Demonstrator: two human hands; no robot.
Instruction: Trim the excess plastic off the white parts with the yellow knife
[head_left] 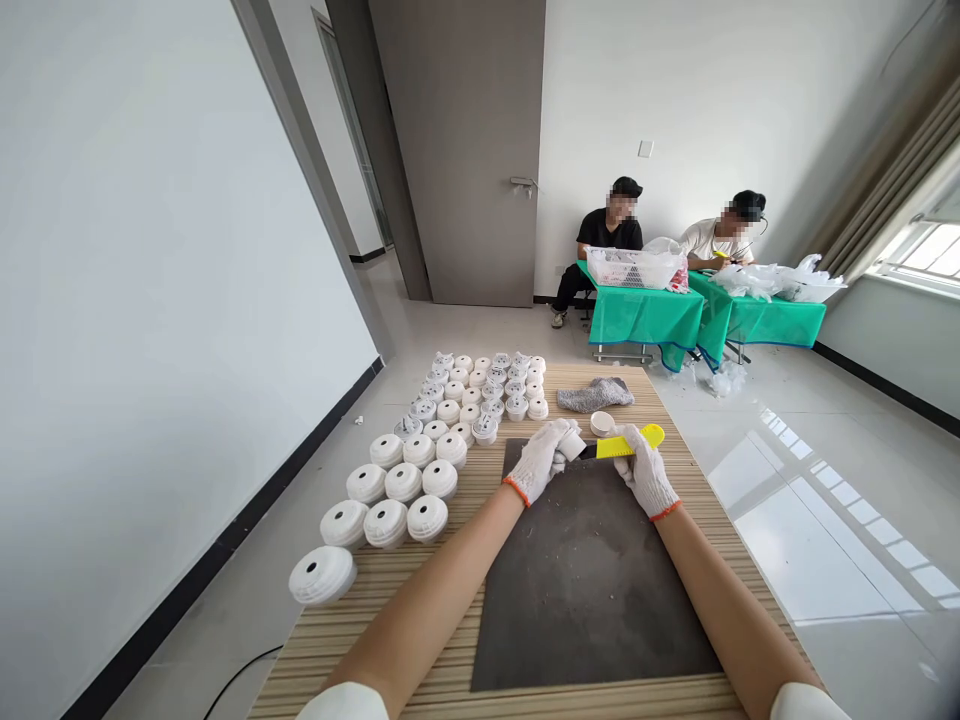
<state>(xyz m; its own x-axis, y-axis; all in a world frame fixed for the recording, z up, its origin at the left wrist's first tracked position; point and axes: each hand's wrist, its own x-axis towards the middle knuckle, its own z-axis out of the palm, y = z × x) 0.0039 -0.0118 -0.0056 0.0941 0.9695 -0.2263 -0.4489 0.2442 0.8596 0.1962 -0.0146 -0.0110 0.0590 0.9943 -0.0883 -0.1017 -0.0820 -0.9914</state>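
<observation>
White cotton gloves with orange cuffs cover both my hands, which are raised over the far edge of a dark rubber mat (pixel 589 590). My left hand (pixel 534 462) grips a small white cylindrical plastic piece (pixel 571 445). My right hand (pixel 643 472) holds a yellow-handled knife (pixel 628 442), whose dark blade tip touches that piece. A small white ring-shaped cup (pixel 601 423) stands just beyond the knife. Left of the mat, several round white vented housings (pixel 427 518), probably smoke detectors, stand in rows on the striped wooden table (pixel 480 482).
A grey cloth (pixel 595 395) lies at the table's far end. Beyond, two co-workers (pixel 660 225) sit at green-covered tables (pixel 645 315) with a white basket (pixel 634 268) and plastic bags (pixel 776 282). A cable (pixel 244 675) lies on the floor.
</observation>
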